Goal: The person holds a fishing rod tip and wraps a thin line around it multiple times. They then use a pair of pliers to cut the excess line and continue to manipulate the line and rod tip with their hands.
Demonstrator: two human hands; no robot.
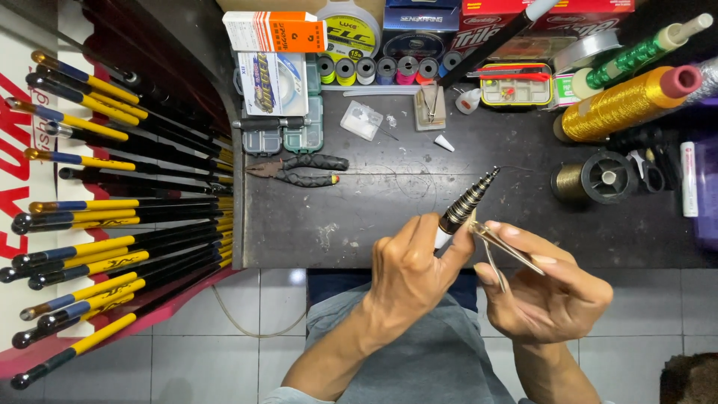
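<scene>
Now both hands are up over the near edge of the dark tabletop [359, 217]. Left hand [407, 273] has its grip closed around the white butt end of a collapsed telescopic rod section [467, 200], a dark stepped piece with metal rings that tapers away toward the far right. Right hand [550, 288] is just beside it, grip pinched shut on a pair of small brass-coloured scissors [502, 251], whose tip sits right against the rod section near the left thumb.

Over on the far side of the tabletop, black-handled pliers [299, 170] lie left of centre, well apart from the hands. Behind them sit small clear tackle boxes [284, 138] and a row of little thread spools [378, 69]. Far right, a big gold thread cone [624, 105] lies on its side with a green one [636, 54] behind it, and a black spool [598, 178] nearer. Down the left, a rack of black-and-yellow fishing rods [112, 224] fans out.
</scene>
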